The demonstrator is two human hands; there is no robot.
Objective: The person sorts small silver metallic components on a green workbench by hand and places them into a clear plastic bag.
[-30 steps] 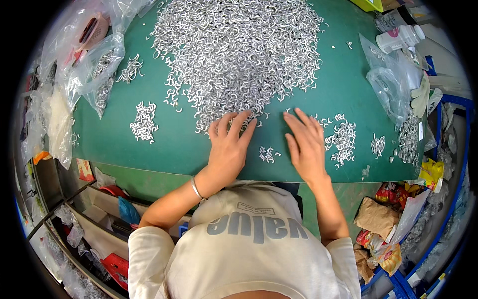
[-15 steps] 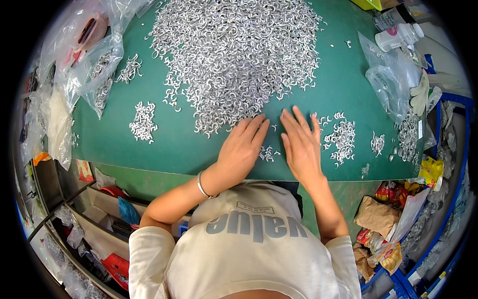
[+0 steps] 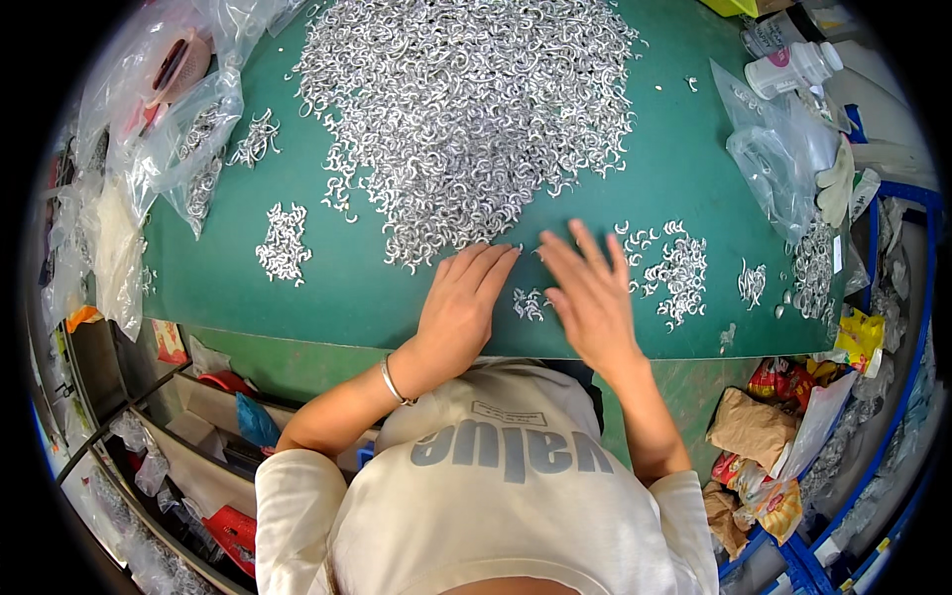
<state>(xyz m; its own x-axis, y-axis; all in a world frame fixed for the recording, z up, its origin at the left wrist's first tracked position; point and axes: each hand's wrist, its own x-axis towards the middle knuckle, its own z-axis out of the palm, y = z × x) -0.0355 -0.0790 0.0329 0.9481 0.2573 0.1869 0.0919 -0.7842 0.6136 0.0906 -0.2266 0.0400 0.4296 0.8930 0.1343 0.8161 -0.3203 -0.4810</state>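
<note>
A large heap of small silvery crescent-shaped metal pieces (image 3: 466, 119) covers the far middle of the green table (image 3: 367, 307). My left hand (image 3: 458, 305) rests palm down at the heap's near tip, its stretched fingers close together and touching the pieces' edge. To its right, my right hand (image 3: 595, 307) hovers or lies lightly over the tabletop, fingers spread. A tiny cluster of crescents (image 3: 530, 304) lies between the two hands. Just right of my right hand sits a bigger group of crescents (image 3: 682, 276). Both palms are hidden.
Small piles (image 3: 285, 243) lie left of the heap, and another small pile (image 3: 752, 284) toward the right. Clear plastic bags (image 3: 203, 149) cover the left edge. A white bottle (image 3: 793, 69) and a plastic bag (image 3: 773, 169) stand along the right side. Blue shelving (image 3: 927, 297) is beyond.
My left hand has slid left and slightly toward me. My right hand has shifted a little left, its fingers now more bent and spread. The piles look much the same.
</note>
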